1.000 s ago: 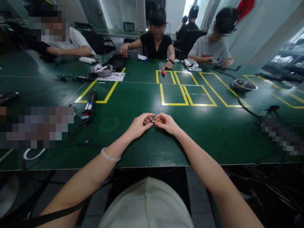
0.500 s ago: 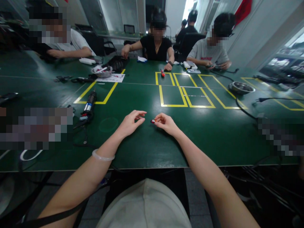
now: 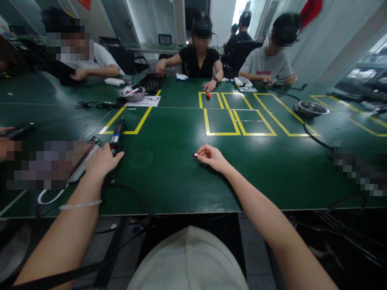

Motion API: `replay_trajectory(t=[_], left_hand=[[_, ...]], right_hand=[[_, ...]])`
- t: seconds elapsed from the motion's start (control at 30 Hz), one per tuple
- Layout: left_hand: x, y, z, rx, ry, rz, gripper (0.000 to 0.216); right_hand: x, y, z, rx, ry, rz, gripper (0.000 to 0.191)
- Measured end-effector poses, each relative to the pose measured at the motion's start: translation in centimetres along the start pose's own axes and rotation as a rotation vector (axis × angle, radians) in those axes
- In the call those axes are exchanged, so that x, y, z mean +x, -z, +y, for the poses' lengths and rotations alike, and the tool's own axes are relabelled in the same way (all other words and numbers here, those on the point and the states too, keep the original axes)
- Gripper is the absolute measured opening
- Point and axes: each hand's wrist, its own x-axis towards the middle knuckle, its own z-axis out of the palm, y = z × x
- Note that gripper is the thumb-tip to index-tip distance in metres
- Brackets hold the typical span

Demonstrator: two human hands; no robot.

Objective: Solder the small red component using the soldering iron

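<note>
My right hand [image 3: 213, 157] rests on the green table [image 3: 181, 177] and pinches a small red and black part [image 3: 195, 154] at its fingertips. My left hand [image 3: 101, 160] has reached far to the left, fingers curled at the near end of a black and silver corded tool [image 3: 117, 134] that lies on the table. Whether the hand grips the tool is hidden by the hand itself. A clear bangle [image 3: 80, 205] sits on my left wrist.
Yellow tape rectangles [image 3: 238, 121] mark the table's middle. A black cable [image 3: 133, 195] runs over the near edge. A metal bowl [image 3: 311, 108] stands at the right, another bowl [image 3: 132, 92] and papers at far left. Several people sit across the table.
My left hand let go of the small part and swung left to the corded tool. My right hand stayed put, still pinching the part.
</note>
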Motion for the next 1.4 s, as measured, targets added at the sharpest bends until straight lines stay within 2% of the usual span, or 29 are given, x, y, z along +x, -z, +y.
replay_trajectory(t=[0.3,0.43,0.57,0.83,1.0,1.07,1.2,1.4], left_hand=[[2.6,-0.2,-0.3,0.016,-0.029,-0.076,0.072],[2.5,0.2,0.7,0.041,-0.052,-0.016,0.072],[0.5,0.8,4.0,0.017,-0.104,0.009,0.075],[-4.3,1.8,14.5,0.008,-0.380,0.104,0.062],[-7.4,1.9,19.7,-0.027,-0.542,0.156,0.053],[-8.4,1.8,21.2,-0.061,-0.588,0.164,0.050],[-9.7,1.4,23.1,-0.127,-0.652,0.146,0.048],[-10.1,0.9,23.7,-0.179,-0.713,0.143,0.054]], right_hand=[[0.0,0.0,-0.1,-0.010,0.006,-0.002,0.022],[-0.1,-0.1,-0.4,-0.019,0.011,-0.003,0.021],[-0.1,-0.2,-0.4,-0.040,0.012,-0.017,0.021],[-0.1,0.0,-0.3,-0.066,0.002,-0.001,0.020],[-0.1,0.2,-0.6,-0.278,0.103,0.134,0.014],[-0.1,0.3,-0.7,-0.357,0.128,0.175,0.012],[-0.1,0.4,-1.0,-0.422,0.101,0.145,0.011],[-0.2,0.3,-1.0,-0.466,0.077,0.162,0.010]])
